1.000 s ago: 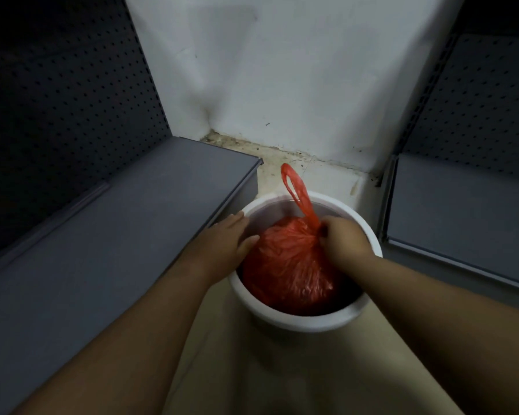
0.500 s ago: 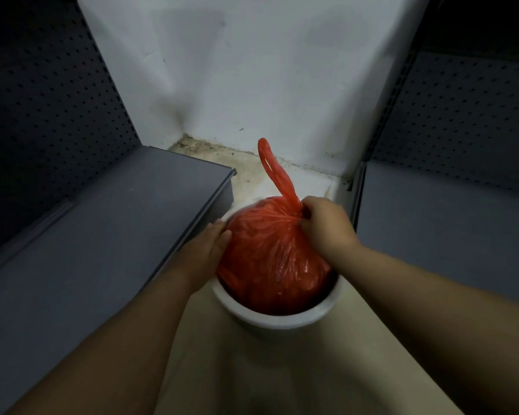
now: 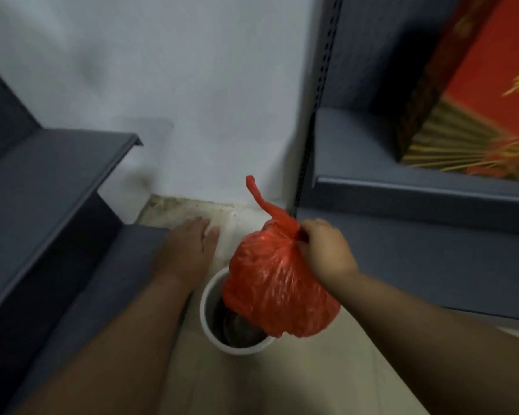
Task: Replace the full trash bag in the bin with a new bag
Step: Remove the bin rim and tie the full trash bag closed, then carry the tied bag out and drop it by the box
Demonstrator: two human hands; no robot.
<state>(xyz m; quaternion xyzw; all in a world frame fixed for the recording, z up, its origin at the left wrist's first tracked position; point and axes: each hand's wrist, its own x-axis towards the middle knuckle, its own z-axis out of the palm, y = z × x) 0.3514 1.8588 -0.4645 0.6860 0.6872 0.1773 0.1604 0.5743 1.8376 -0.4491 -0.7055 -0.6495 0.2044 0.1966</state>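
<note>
Shelves: grey shelf [image 3: 51, 187] left of the grip; another [image 3: 432, 187] behind it, carrying a red box [image 3: 477, 94].
Bin [image 3: 210, 322]: white, on the floor, below the grip.
Bag [image 3: 276, 286]: red, full, hanging from the grip above the bin.
Right hand [image 3: 324, 250]: fingers curled round the bag's knotted neck.
Left hand [image 3: 189, 250]: flat, fingers straight, holding nothing, left of the bag.
</note>
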